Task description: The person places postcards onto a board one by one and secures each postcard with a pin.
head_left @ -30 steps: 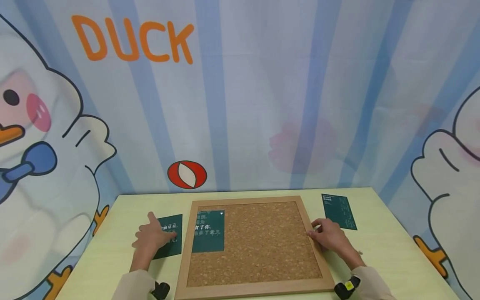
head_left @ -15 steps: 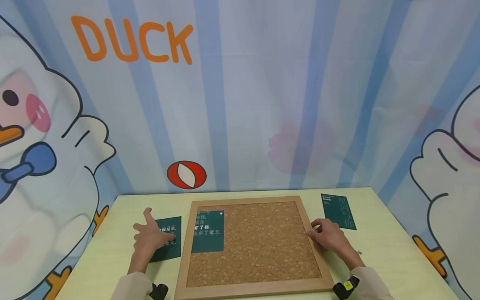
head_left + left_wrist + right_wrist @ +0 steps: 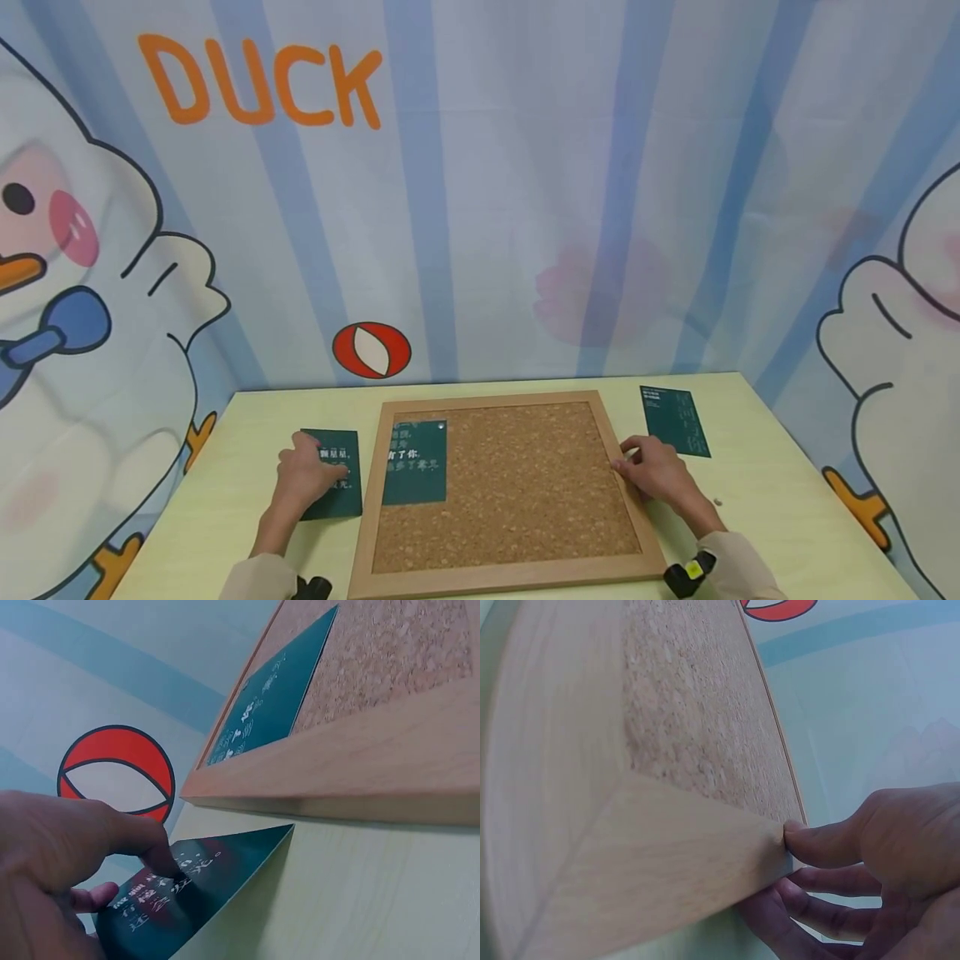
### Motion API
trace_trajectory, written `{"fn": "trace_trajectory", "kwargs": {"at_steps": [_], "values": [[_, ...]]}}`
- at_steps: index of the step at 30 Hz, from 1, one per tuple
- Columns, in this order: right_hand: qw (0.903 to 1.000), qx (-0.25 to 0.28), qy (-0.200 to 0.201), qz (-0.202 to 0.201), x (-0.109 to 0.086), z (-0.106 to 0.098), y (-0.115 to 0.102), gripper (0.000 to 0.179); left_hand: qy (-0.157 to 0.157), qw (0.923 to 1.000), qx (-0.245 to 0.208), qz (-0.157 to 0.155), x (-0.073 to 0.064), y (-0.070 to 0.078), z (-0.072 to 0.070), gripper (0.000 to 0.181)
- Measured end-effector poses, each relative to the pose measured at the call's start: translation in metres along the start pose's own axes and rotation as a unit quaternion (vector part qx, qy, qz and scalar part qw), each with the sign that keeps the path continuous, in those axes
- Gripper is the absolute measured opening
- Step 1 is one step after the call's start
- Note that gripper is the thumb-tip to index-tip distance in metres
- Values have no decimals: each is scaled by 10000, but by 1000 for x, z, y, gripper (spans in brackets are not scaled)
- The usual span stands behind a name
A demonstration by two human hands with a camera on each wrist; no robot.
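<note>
My left hand holds a dark green card with white printed characters, left of a wood-framed corkboard. In the left wrist view the thumb presses on the card's printed face, and the other fingers are at its far edge, partly hidden. The card is bowed, its near edge raised off the table. My right hand grips the board's right frame edge, thumb on top and fingers underneath. A second green card lies on the cork's left side, with a small pale pin at its upper right corner.
Another green card lies on the table right of the board. A tiny pale object, too small to identify, sits near the right wrist. Behind the pale table hangs a striped, duck-printed curtain.
The left hand's index finger, extended before, has come down to the card's far edge, and the card has turned straighter. The right hand stays on the frame.
</note>
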State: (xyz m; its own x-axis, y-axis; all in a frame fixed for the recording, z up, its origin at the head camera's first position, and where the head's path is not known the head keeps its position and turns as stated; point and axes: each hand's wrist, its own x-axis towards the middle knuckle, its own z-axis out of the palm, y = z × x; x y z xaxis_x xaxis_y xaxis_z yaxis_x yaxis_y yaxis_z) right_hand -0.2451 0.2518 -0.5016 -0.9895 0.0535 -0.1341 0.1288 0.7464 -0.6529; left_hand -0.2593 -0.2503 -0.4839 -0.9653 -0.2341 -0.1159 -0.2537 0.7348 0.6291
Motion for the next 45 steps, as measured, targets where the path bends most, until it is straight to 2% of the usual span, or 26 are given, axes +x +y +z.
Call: {"fn": "trace_trajectory", "kwargs": {"at_steps": [8,18,22,26,30,36,41,45], "values": [[9999,-110,75,-12,1,1,2,36,273,9988,-343,198,-6,18,-4,65],[9998,-171,114,-21,1,1,0,36,843,9945,-165,603,-13,44,-4,62],[9998,-174,128,38,1,2,0,36,925,9923,-284,770,-16,59,-2,61],[9997,-162,145,82,0,2,0,36,891,9899,-409,1022,-20,73,4,59],[9997,-177,161,50,-1,2,-1,36,720,9884,-580,1205,-23,84,14,58],[9998,-123,176,-12,-2,3,-1,35,324,9880,-870,1237,-25,97,31,60],[9998,-55,173,2,-2,3,-2,34,115,9876,-966,1233,-26,106,45,61],[9997,-137,203,-54,-2,2,0,33,-46,9858,-1004,1346,-24,112,61,60]]}}
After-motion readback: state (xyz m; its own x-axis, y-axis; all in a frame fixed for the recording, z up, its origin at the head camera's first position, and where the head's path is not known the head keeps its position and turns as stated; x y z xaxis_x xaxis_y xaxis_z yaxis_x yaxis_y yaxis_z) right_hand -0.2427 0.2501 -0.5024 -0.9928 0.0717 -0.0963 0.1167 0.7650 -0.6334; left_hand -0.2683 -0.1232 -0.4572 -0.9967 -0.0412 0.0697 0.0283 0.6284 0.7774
